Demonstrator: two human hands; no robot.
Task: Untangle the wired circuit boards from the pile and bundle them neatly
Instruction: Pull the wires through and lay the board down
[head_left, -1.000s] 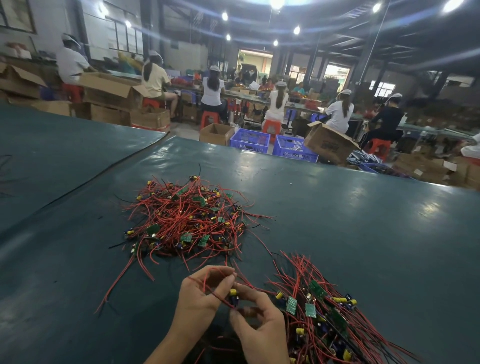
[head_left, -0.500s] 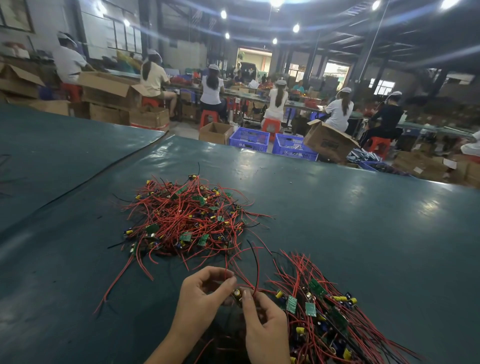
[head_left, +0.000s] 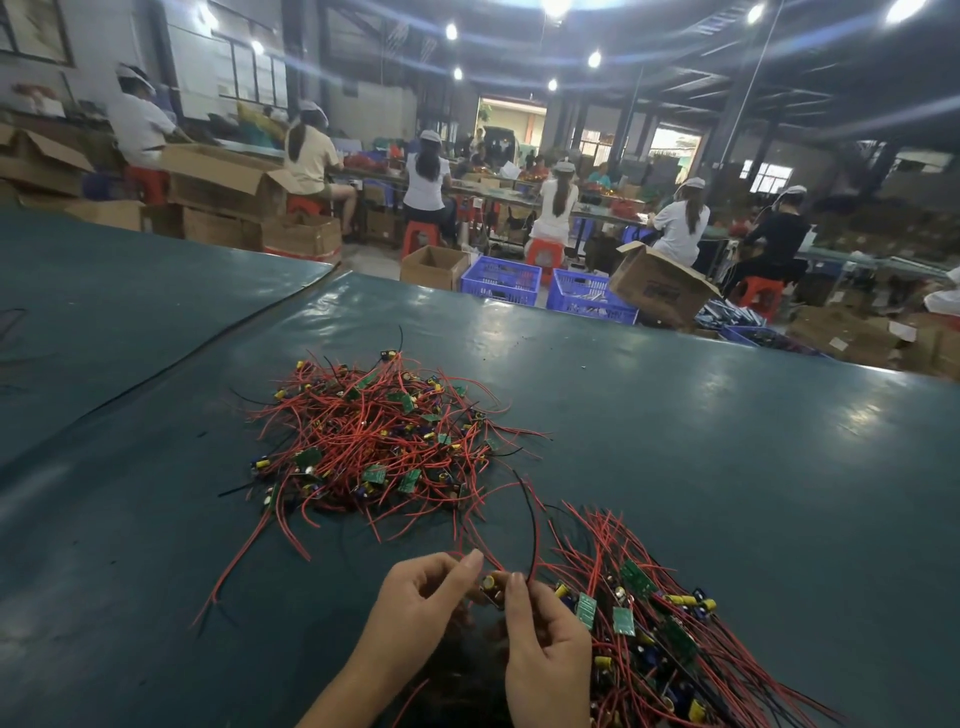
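Bottom centre, the left hand (head_left: 415, 603) and right hand (head_left: 545, 654) pinch one wired circuit board (head_left: 492, 584). Its leads, drawn across the left fingers a second ago, now arc up free, so it looks ready for the bundle (head_left: 649, 623) lower right. The tangled pile (head_left: 374, 441) sits mid-frame on the green desk (head_left: 727, 467). Behind are seated workers (head_left: 426, 176), cartons (head_left: 654, 291) and blue crates (head_left: 501, 280).
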